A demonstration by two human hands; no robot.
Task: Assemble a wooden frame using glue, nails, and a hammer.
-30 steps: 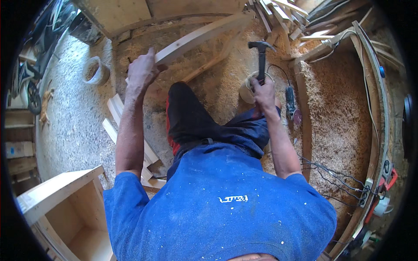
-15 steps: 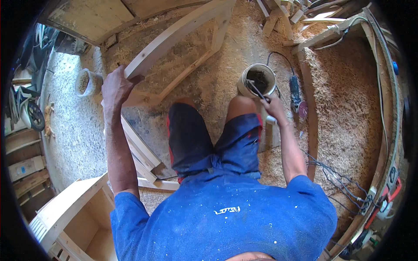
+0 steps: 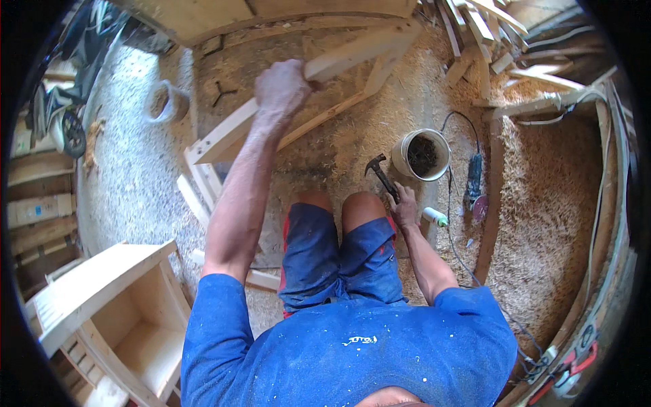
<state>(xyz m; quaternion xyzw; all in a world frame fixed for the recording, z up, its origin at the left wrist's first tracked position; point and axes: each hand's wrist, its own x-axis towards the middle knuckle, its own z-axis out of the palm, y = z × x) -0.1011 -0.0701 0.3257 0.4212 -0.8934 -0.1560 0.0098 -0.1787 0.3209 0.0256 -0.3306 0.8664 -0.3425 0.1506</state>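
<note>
A long wooden frame (image 3: 352, 53) of pale planed beams stands on the floor in front of me. My left hand (image 3: 281, 91) is wrapped over its upper beam, about midway along. In my right hand (image 3: 405, 207) is a claw hammer (image 3: 385, 179), held by the handle just beyond my right knee, its dark head toward the frame but apart from it. Close to the hammer's right stands a whitish bucket (image 3: 400, 161) with dark, tangled small pieces in it that I cannot make out. A white bottle with a green cap (image 3: 432, 216) lies beside my right hand.
A blue angle grinder (image 3: 473, 178) with its cord lies right of the bucket. Beyond it, a wooden edge (image 3: 494, 203) borders a heap of shavings (image 3: 542, 197). Offcuts (image 3: 478, 30) pile up far right. A wooden cabinet (image 3: 108, 285) stands near left; a translucent tub (image 3: 175, 103) sits far left.
The hammer has come out of the bucket and moved left, nearer my knee. My left hand has shifted from the beam's near end to around its middle. The view has shifted.
</note>
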